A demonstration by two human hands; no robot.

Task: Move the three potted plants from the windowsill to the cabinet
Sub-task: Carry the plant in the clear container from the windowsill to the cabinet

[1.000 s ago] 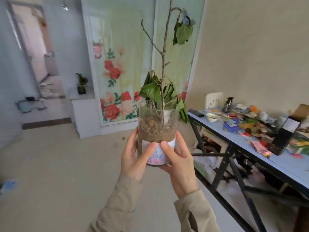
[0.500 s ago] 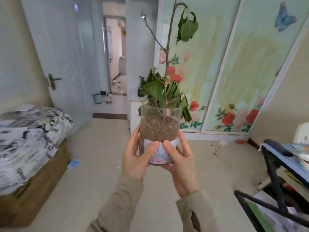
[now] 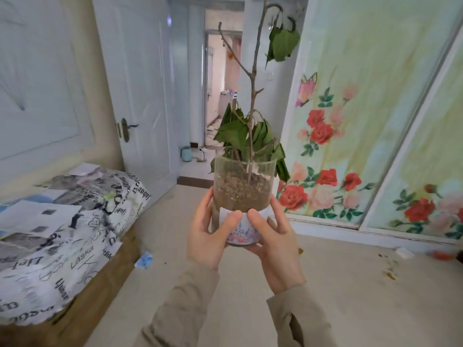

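Note:
A potted plant (image 3: 242, 189) in a clear plastic jar with brown soil, a thin bare stem and drooping green leaves is held upright at chest height in the middle of the view. My left hand (image 3: 208, 234) grips the jar's left side and my right hand (image 3: 278, 249) cups its right side and base, both thumbs on the pink and blue label. The small white cabinet and the plant that stood on it are hidden behind the jar.
A bed (image 3: 62, 221) with a printed cover fills the left. An open white door (image 3: 140, 96) leads to a corridor. A floral sliding wardrobe (image 3: 370, 121) lines the right. Scraps lie on the beige floor (image 3: 350, 284), including a blue packet (image 3: 144, 259).
The view has swung left: the cluttered blue table has gone out of sight and the bed and door have come in. Both hands keep the same hold on the plant.

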